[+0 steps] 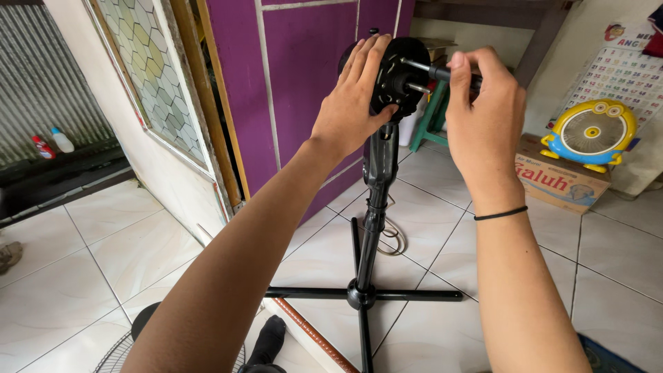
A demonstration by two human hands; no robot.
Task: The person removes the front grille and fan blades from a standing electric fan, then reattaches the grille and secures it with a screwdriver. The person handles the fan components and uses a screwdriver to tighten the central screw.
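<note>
The left hand (349,103) lies flat, fingers together, on the black fan motor head (400,76), while the right hand (483,103) apparently pinches its shaft (418,67)

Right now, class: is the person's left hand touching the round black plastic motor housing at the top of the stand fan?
Touching. The head view shows the left hand spread flat on the round black motor housing, fingers overlapping its rim.

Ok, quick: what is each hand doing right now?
Left hand: open, flat against the fan motor.
Right hand: closed on the shaft.
</note>
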